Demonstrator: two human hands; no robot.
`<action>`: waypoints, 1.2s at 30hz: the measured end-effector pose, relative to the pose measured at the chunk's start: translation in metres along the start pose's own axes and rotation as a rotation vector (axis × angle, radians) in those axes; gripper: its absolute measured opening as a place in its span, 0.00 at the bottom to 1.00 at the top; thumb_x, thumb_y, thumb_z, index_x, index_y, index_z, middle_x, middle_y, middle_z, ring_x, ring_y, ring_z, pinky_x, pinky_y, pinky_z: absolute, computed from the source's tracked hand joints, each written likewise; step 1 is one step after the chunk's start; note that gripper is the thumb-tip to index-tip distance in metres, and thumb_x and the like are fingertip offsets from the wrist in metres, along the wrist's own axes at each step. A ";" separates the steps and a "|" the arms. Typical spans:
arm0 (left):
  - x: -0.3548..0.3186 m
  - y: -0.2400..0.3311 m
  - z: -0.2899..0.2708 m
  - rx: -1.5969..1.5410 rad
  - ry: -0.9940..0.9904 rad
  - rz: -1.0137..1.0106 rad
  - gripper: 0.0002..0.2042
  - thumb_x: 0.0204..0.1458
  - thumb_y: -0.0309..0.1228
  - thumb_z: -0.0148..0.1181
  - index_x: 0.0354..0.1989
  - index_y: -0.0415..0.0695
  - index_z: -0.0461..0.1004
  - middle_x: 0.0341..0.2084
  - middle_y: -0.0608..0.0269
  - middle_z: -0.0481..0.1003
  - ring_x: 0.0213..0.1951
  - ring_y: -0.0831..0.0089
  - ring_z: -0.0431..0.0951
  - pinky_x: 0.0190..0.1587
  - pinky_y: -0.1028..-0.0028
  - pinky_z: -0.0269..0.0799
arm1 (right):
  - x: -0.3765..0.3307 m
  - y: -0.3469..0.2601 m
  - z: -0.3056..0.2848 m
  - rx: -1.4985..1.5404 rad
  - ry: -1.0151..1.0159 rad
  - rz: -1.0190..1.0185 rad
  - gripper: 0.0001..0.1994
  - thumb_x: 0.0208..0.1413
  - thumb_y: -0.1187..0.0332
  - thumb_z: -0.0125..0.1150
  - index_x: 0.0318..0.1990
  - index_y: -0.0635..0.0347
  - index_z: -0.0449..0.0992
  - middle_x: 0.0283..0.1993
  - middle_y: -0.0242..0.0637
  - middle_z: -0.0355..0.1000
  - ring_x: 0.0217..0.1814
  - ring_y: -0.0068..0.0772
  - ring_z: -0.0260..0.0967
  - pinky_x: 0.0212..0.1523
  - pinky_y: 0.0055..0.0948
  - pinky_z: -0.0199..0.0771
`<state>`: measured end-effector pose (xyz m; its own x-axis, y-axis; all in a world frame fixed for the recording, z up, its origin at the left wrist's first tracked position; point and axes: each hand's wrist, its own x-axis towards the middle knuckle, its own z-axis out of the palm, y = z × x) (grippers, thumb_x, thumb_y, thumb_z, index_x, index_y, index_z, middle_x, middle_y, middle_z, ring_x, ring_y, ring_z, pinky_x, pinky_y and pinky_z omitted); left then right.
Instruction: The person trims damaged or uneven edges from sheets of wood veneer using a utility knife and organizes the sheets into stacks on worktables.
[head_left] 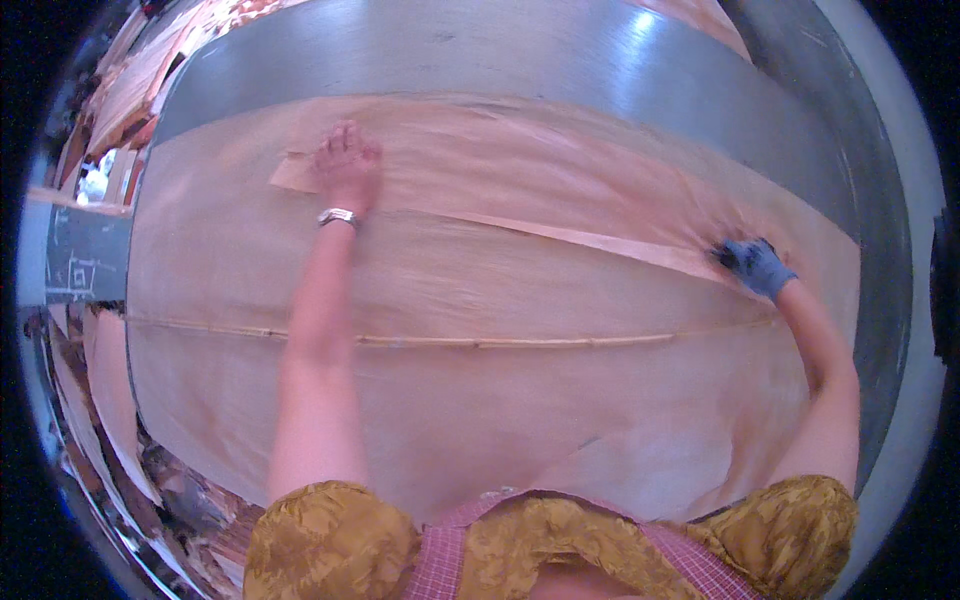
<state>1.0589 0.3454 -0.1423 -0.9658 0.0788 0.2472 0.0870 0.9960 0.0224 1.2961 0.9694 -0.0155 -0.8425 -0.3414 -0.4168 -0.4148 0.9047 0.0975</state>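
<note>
A broad, thin reddish-brown sheet, which looks like wood veneer (560, 165), lies across the work surface, its near edge slightly raised as a pale wedge towards the right. On its left part rests my bare left hand (347, 165), open with fingers apart and a metal-banded watch on the wrist. My right hand (757, 265), in a blue-grey glove with dark finger parts, touches the sheet near its right end. Its fingers are blurred, so whether they pinch the edge is unclear. Beneath and nearer to me spreads another brownish sheet (480, 430).
A thin, jointed tan stick or seam (475, 343) crosses the near sheet from side to side. Beyond is a smooth grey tabletop (480, 50). Stacked and broken veneer pieces (130, 85) lie at the far left, with more scraps (110, 380) at the near left.
</note>
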 end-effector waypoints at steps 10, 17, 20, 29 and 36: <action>-0.013 -0.002 -0.004 -0.101 0.132 -0.135 0.23 0.57 0.44 0.47 0.58 0.44 0.64 0.57 0.55 0.65 0.59 0.54 0.63 0.59 0.53 0.58 | 0.345 -0.212 -0.125 0.414 0.471 -0.316 0.11 0.63 0.66 0.47 0.49 0.53 0.71 0.35 0.52 0.74 0.30 0.52 0.72 0.30 0.45 0.69; 0.031 -0.027 -0.034 -0.126 0.319 -0.152 0.38 0.44 0.53 0.63 0.61 0.47 0.58 0.55 0.55 0.67 0.59 0.54 0.64 0.58 0.51 0.60 | 0.516 -0.351 -0.202 0.065 0.407 -0.354 0.13 0.60 0.59 0.47 0.47 0.53 0.72 0.42 0.45 0.77 0.44 0.52 0.75 0.43 0.48 0.74; 0.061 -0.070 -0.037 0.044 0.188 -0.029 0.45 0.43 0.53 0.65 0.67 0.49 0.52 0.58 0.53 0.65 0.62 0.55 0.63 0.63 0.50 0.56 | 0.515 -0.375 -0.213 0.040 0.254 -0.318 0.15 0.60 0.58 0.46 0.47 0.49 0.76 0.47 0.42 0.76 0.49 0.49 0.75 0.46 0.46 0.75; 0.089 -0.073 -0.029 -0.145 -0.235 0.237 0.43 0.42 0.49 0.67 0.66 0.47 0.56 0.62 0.51 0.62 0.62 0.55 0.64 0.64 0.60 0.60 | 0.402 -0.246 -0.150 0.112 0.162 -0.114 0.15 0.63 0.57 0.42 0.44 0.57 0.72 0.43 0.50 0.76 0.44 0.52 0.75 0.42 0.51 0.74; 0.054 0.079 -0.013 -0.255 -0.400 0.391 0.45 0.41 0.54 0.67 0.66 0.45 0.56 0.65 0.50 0.59 0.67 0.52 0.55 0.67 0.59 0.53 | 0.355 -0.173 -0.100 0.124 0.253 -0.173 0.14 0.64 0.58 0.39 0.47 0.55 0.67 0.39 0.51 0.76 0.42 0.52 0.75 0.39 0.51 0.73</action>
<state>1.0170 0.4280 -0.1145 -0.8631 0.4954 -0.0977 0.4612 0.8523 0.2468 1.0343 0.6659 -0.0905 -0.8284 -0.5309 -0.1787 -0.5271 0.8467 -0.0723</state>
